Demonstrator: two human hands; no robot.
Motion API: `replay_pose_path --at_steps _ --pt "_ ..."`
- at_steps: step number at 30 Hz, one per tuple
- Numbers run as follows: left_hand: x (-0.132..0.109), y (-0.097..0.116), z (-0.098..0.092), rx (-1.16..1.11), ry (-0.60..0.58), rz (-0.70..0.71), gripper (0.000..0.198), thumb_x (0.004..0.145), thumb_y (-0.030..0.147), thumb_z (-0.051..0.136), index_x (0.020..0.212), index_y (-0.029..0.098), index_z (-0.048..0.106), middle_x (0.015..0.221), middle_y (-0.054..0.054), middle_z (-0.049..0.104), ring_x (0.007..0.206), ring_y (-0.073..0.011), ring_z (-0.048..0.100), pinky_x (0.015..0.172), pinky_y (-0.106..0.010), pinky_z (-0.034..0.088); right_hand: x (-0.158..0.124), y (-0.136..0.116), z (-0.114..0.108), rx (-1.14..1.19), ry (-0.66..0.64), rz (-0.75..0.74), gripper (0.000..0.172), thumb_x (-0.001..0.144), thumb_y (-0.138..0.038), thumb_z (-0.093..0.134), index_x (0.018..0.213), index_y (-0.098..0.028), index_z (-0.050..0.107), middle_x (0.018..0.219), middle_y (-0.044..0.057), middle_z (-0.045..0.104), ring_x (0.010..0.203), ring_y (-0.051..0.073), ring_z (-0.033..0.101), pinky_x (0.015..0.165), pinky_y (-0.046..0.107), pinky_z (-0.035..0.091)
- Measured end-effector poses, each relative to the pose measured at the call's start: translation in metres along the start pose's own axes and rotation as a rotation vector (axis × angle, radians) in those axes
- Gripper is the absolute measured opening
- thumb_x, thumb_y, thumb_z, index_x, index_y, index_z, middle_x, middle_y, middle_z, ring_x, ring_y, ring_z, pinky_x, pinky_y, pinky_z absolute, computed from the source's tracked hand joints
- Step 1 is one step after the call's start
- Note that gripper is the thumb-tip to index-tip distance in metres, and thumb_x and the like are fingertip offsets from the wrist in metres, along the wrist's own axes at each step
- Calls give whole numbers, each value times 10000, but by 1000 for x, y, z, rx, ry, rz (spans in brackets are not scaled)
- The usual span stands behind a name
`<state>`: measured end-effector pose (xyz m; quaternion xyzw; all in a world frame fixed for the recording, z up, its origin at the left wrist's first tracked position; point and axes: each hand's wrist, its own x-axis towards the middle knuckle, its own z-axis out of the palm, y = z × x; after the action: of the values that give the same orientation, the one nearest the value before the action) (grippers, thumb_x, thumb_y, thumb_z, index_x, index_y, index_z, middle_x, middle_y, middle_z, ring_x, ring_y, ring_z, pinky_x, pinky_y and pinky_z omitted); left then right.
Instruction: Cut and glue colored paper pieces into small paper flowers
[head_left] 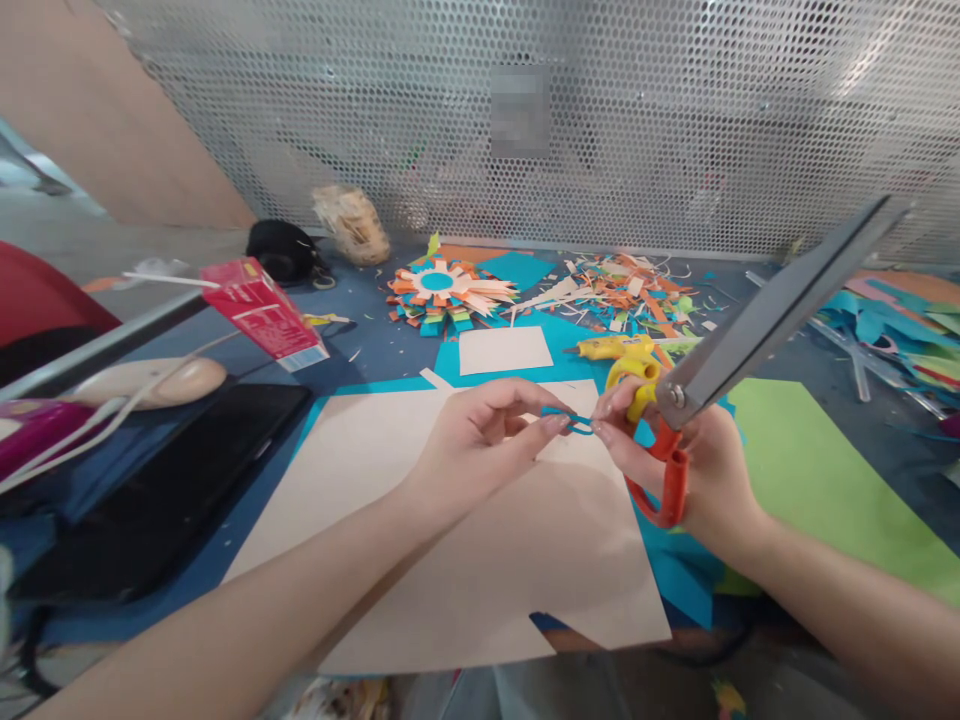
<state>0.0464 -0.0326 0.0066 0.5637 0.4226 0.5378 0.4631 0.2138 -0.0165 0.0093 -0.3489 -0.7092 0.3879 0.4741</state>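
Between the fingertips of both hands is a thin, curled blue paper strip [580, 424]. My left hand [480, 440] is closed, pinching the strip's left end between thumb and fingers. My right hand [712, 470] has its thumb and finger at the right end, and the same hand holds scissors [765, 320] by their orange handle, long blades pointing up and to the right. Beneath the hands lies a large pale sheet of paper [480, 570] on blue paper. Just behind the right hand is a yellow tool [619, 348] that looks like a glue gun, partly covered by the fingers.
A layered paper flower [439, 285] and a heap of paper scraps [634, 290] lie at the back. On the left are a black phone [157, 480] and a pink drink carton [262, 312]. Green paper [825, 480] lies right. A perforated metal panel [420, 120] stands behind.
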Motion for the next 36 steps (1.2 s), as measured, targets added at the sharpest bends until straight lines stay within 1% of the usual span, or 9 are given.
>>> replay_pose_path --at_steps 3,6,12,18,23,30,33,36 --pt "0 3 1 -8 30 -5 65 659 202 670 695 157 639 677 -11 661 508 -74 516 488 -199 436 0 0 0 -1 -2 -7 111 718 -156 603 742 -209 509 720 -7 545 709 144 549 647 283 475" --pt "0 4 1 -2 53 -32 95 636 217 685 690 157 636 677 -11 661 495 -77 513 473 -209 434 0 -1 0 4 1 -15 107 718 -151 595 742 -210 509 723 -5 546 716 147 553 648 288 476" --pt "0 0 1 -25 41 -57 111 634 242 689 684 154 645 635 -8 637 483 -79 495 444 -210 413 0 -2 0 12 14 -5 123 705 -172 621 732 -207 506 719 -4 549 694 144 548 631 288 476" --pt "1 2 0 -42 17 -89 108 624 236 696 668 152 645 660 -11 641 503 -79 502 462 -206 424 -1 -1 0 6 21 -27 138 713 -134 603 757 -213 500 735 -8 547 718 145 558 660 290 481" --pt "1 3 0 14 25 -84 115 628 259 689 672 157 659 644 -14 645 490 -80 492 435 -203 400 -1 -1 1 -5 20 -24 131 713 -141 602 745 -215 499 726 -7 547 710 148 558 645 289 486" --pt "1 -1 -2 -24 28 -90 89 636 236 695 677 161 668 662 -11 663 488 -72 492 431 -188 397 -1 -1 0 -2 12 -20 132 717 -168 617 754 -217 501 737 -5 554 721 152 561 659 301 487" --pt "0 -3 -2 -15 20 -68 66 659 227 684 684 167 674 677 -8 673 496 -70 498 440 -182 398 -1 0 0 -16 5 -30 124 723 -155 605 751 -218 501 735 -7 546 733 152 560 689 312 486" --pt "-1 -3 -3 49 24 -40 65 681 233 673 701 172 684 683 -12 679 511 -78 511 448 -186 403 -1 -1 0 -13 6 -40 134 725 -136 601 758 -222 504 736 -10 551 728 149 565 698 311 488"
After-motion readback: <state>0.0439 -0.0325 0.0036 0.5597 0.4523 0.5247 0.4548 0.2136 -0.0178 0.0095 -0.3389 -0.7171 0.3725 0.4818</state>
